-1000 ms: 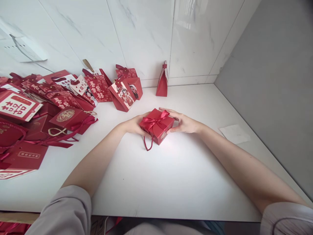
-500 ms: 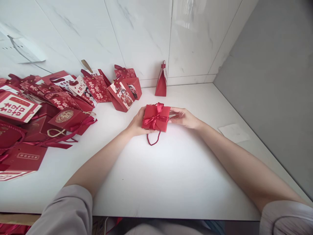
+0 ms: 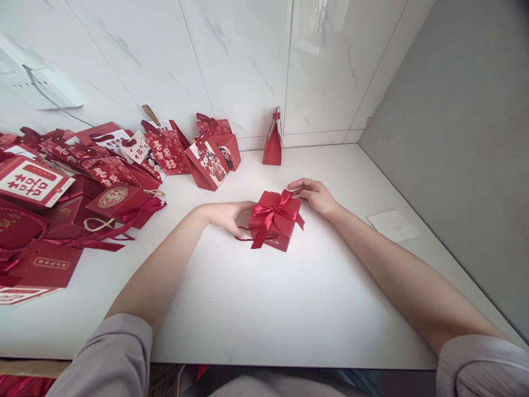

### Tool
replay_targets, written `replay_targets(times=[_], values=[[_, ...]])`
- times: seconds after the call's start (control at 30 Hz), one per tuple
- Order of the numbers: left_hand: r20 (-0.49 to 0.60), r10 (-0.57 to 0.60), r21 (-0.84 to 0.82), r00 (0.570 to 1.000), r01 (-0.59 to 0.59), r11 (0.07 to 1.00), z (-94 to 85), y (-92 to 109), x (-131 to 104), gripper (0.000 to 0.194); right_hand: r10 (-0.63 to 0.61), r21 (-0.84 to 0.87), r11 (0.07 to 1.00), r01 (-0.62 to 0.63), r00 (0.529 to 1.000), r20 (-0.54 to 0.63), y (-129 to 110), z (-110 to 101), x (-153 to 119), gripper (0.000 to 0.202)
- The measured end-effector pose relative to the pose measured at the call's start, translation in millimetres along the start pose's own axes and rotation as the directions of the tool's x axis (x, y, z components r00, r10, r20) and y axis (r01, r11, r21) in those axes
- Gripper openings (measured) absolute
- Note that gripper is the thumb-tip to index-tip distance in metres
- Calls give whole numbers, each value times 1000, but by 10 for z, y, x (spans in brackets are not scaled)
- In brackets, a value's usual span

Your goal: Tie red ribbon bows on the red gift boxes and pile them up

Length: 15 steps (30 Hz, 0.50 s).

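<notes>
A small red gift box (image 3: 281,221) with a shiny ribbon bow on top sits on the white table, turned at a slant, faint lettering on its front face. A twisted dark red cord (image 3: 244,239) loops out at its left. My left hand (image 3: 226,216) is beside the box's left side, thumb and fingers apart, fingertips reaching its edge and thumb by the cord. Near the far right corner, my right hand (image 3: 314,196) has its fingers stretched out; whether they touch the box is hard to see.
Many red printed gift boxes and bags (image 3: 111,171) are heaped at the left. A picture-printed box (image 3: 207,164) stands at the back, and a narrow red box (image 3: 273,144) by the tiled wall (image 3: 243,66). A white paper (image 3: 393,225) lies right, near the grey partition (image 3: 467,138).
The gift box has come nearer and slightly right, and has turned so its front face shows. My left hand has loosened at its left side; the right hand's fingers have shifted to its far corner.
</notes>
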<state>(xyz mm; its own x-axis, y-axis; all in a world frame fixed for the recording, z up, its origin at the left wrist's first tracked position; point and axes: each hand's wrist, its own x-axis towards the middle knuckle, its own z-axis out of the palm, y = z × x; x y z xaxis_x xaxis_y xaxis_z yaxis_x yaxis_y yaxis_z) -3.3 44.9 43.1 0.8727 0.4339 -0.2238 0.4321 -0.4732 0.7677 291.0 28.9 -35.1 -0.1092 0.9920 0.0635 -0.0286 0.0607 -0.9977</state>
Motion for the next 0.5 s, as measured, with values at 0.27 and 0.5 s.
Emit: replay_targets(times=[0.27, 0.5], values=[[-64, -45, -212, 997, 31, 977, -316, 172, -259, 55, 28, 6, 1000, -28, 999, -20, 55, -29, 44, 18], [-242, 9, -38, 970, -19, 999, -51, 510, -80, 23, 32, 9, 999, -32, 999, -2, 61, -43, 49, 14]])
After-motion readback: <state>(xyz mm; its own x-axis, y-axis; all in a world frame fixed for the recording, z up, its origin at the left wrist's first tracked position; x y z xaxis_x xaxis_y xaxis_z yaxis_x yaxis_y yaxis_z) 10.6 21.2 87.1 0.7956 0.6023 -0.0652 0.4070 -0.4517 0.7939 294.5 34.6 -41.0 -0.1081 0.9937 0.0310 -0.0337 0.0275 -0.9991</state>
